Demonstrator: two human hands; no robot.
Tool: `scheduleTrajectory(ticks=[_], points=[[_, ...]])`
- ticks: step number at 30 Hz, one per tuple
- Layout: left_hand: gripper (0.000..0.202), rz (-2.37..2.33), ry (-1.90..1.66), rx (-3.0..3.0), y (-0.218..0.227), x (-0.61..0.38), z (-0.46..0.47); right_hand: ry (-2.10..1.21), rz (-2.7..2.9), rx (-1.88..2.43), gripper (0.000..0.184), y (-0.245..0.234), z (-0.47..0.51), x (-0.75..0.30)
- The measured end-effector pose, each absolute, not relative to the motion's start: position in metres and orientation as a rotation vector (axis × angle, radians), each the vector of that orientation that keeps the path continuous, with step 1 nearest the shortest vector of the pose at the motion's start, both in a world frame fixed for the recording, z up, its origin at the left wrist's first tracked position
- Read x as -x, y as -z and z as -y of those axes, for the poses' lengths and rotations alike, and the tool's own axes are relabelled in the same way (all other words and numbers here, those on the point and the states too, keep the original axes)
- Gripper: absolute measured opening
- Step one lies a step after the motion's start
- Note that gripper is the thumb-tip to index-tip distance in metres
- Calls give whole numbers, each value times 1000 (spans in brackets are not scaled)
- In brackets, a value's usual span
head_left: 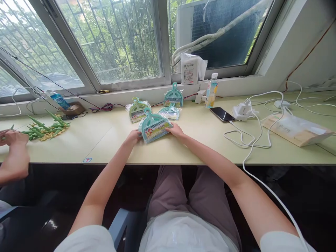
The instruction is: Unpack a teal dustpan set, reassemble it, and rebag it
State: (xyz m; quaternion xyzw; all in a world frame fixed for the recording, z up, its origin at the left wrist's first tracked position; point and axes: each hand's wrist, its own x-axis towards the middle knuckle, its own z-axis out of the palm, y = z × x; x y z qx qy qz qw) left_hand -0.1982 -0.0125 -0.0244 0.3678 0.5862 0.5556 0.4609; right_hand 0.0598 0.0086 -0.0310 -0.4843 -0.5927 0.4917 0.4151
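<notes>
Between my two hands a teal mini dustpan and brush set (pixel 153 126) in clear wrapping is gripped by its sides, tilted up over the table. My left hand (pixel 133 136) closes on its left edge, and my right hand (pixel 175 130) pinches its right corner. Just behind it lies another wrapped teal set (pixel 170 112). A green wrapped set (pixel 137 111) is to the left of that one, and a further teal set (pixel 173 95) leans near the window wall.
A bottle (pixel 211 91), a phone (pixel 222 114), a charger (pixel 244 111) with looping white cables and a paper bag (pixel 294 131) occupy the right. At left, a co-worker's hands (pixel 16 138) are beside a pile of okra (pixel 47 127). A tissue pack (pixel 189 71) stands on the sill.
</notes>
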Motion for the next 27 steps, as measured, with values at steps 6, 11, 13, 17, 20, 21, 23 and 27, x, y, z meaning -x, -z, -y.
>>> scheduleTrajectory(ticks=[6,11,13,17,20,21,23,27], points=[[38,-1277,-1501,-772,23,188,53,-973,1480,1411,35,38,-4,-35],[38,-1130,-1564,-843,15,161,63,-1280,1323,1100,31,39,-6,-28],[58,-1104,-1588,-828,10,154,63,-1278,1292,1083,30,40,-7,-26],[67,-1136,-1489,-915,4,157,64,-1263,1285,1099,32,41,-4,-25],[61,-1151,-1469,-980,8,166,66,-1244,1317,1134,34,41,3,-25],[60,-1150,-1493,-966,10,169,67,-1216,1327,1152,35,42,6,-25],[60,-1155,-1553,-906,15,174,66,-1157,1348,1191,35,42,12,-24],[63,-1181,-1574,-839,22,177,61,-1101,1420,1218,34,46,17,-25]])
